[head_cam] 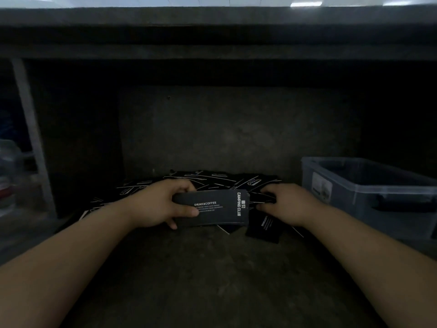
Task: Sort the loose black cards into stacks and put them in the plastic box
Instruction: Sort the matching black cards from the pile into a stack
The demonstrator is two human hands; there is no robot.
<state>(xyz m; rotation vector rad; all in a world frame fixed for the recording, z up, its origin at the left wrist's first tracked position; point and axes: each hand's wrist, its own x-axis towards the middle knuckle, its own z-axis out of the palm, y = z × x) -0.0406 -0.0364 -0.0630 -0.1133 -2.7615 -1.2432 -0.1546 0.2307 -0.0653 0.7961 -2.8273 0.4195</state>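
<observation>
Gripped in the left hand (156, 204), centre frame, is a card stack (212, 209); a loose card (268, 199) is pinched by the right hand (289, 204). Light and slick, cards are best held by the edges.

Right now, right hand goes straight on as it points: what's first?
Probably the right end of the card stack gripped by the left hand; the fingers of the right hand point left at it, low over the loose cards. Depth is unclear, so a loose card may come first.
</observation>
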